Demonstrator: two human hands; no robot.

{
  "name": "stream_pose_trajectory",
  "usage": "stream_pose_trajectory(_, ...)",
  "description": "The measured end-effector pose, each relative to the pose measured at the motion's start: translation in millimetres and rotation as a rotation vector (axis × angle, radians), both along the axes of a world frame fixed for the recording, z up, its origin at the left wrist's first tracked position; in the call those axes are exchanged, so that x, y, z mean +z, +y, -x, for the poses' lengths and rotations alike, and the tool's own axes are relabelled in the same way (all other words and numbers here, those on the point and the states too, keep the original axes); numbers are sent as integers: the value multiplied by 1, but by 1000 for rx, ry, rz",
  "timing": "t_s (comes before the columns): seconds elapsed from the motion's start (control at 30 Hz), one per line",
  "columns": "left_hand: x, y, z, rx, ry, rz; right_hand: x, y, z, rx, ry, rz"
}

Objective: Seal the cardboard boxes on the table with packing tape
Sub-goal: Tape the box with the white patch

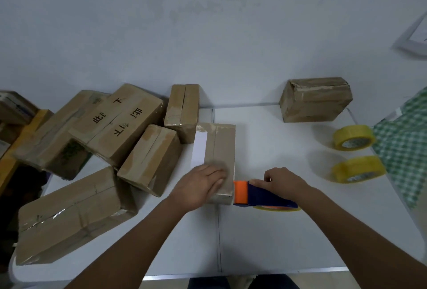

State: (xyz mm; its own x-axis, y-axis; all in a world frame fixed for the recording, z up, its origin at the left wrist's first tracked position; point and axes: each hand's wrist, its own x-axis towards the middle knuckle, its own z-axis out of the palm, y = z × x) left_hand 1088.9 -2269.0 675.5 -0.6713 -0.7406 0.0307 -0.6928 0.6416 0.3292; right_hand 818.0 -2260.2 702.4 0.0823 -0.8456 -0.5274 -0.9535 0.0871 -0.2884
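Progress stands part way. Centre of the white table (277, 231) carries a small oblong brown cardboard box (220, 147), the one in hand. The left hand (199, 185) lies flat on its near end, fingers straight and close together, pressing the top. The right hand (283, 181) grips a blue and orange handheld tape dispenser (258, 195), fingers curled round its body, the orange nose touching the box's near right corner. Judgement: the strip on this box is either just starting or just finishing at the near edge; which, I cannot tell.

At nine to eleven o'clock lies a cluster of brown cardboard boxes (129, 122); several show glossy tape along their seams, so these appear sealed. At one o'clock a lone creased brown box (315, 100) stands apart; its seal is unclear. At three o'clock two yellowish tape rolls (354, 137) rest in reserve.
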Motion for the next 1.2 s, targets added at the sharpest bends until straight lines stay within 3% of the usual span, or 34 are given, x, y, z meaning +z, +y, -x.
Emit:
stream_pose_trajectory(0.23,-26,-5,27,55,-284,-11,-6,13,7,-68,-41,49)
stream_pose_trajectory(0.7,-33,-8,25,39,-301,53,-11,40,53,-165,34,81)
stream_pose_trajectory(0.9,-32,-8,25,37,-292,71,-8,37,47,-113,-43,-162)
stream_pose_trajectory(1.2,-34,-6,25,32,-317,83,-14,30,22,-96,60,8)
